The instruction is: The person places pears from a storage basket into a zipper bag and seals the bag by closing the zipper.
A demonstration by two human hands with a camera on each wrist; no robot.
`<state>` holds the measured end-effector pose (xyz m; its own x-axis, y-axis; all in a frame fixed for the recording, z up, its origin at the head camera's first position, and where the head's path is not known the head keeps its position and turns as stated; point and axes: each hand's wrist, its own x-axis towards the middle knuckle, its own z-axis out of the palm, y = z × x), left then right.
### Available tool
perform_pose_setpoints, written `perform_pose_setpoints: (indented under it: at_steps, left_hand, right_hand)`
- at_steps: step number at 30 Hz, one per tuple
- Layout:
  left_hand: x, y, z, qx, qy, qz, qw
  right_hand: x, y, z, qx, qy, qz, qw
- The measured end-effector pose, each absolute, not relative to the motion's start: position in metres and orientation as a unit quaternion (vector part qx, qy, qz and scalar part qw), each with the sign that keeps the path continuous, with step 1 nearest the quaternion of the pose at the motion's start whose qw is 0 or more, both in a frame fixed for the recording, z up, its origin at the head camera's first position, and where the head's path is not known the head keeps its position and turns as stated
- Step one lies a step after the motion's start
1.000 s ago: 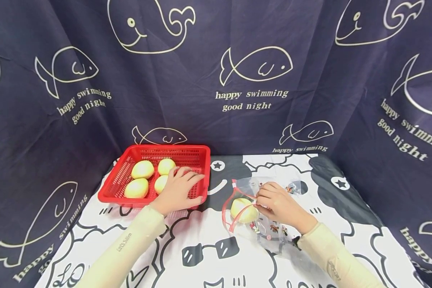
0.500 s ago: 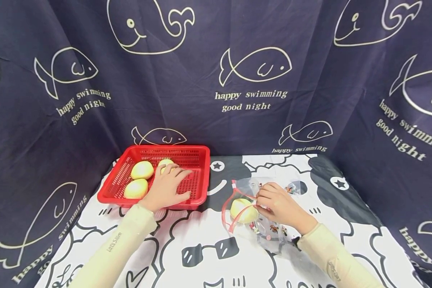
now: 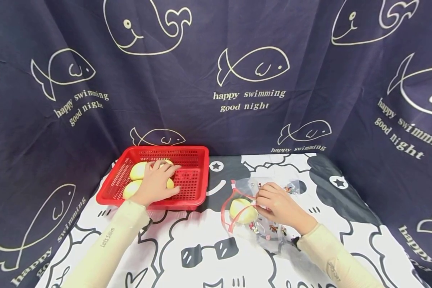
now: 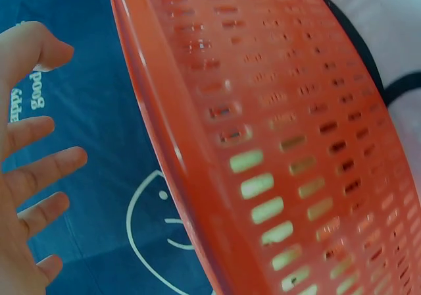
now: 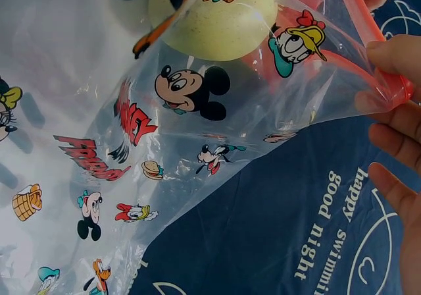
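My left hand [image 3: 154, 185] is over the red plastic basket [image 3: 201, 180], fingers spread above the pale yellow round fruits. A left fruit [image 3: 138, 171] and a nearer one [image 3: 131, 189] show beside it; others are partly covered by the hand. In the left wrist view, the left hand [image 4: 29, 176] appears beyond the basket's rim, holding nothing. My right hand [image 3: 281, 206] pinches the red-edged mouth of a clear zip bag [image 3: 270, 231] printed with cartoon figures. One pale yellow fruit [image 3: 242, 211] lies inside, near the bag's mouth. The right wrist view shows thumb and fingers on the red edge [image 5: 398, 91].
A white cloth [image 3: 209, 224] with black drawings covers the table. Dark blue curtains [image 3: 252, 132] with fish drawings enclose the back and both sides. The basket stands at the back left, close to the curtain.
My left hand has moved left across the basket, from its right part to over the fruits. The right hand and the bag have stayed in place.
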<state>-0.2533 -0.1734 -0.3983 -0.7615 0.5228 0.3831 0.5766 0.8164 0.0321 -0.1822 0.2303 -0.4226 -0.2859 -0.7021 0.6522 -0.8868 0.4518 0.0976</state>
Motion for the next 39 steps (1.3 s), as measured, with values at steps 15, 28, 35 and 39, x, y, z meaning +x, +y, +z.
perform_pose_setpoints:
  at_steps: [15,28,35,39]
  left_hand:
    - [-0.267,-0.199,-0.393,-0.269,-0.95,-0.067,0.143]
    - [-0.279,-0.216,-0.39,-0.284,-0.954,-0.04,0.086]
    - [-0.284,-0.218,-0.392,-0.307,-0.95,-0.009,0.057]
    - [-0.284,-0.215,-0.389,-0.321,-0.946,0.002,0.051]
  right_hand:
    - [-0.182,0.231,-0.422,0.503,-0.792,0.141,0.317]
    - [-0.182,0.231,-0.422,0.5,-0.792,0.143,0.318]
    - [-0.181,0.232,-0.423,0.498,-0.796,0.142,0.314]
    - [-0.181,0.232,-0.423,0.5,-0.794,0.142,0.316]
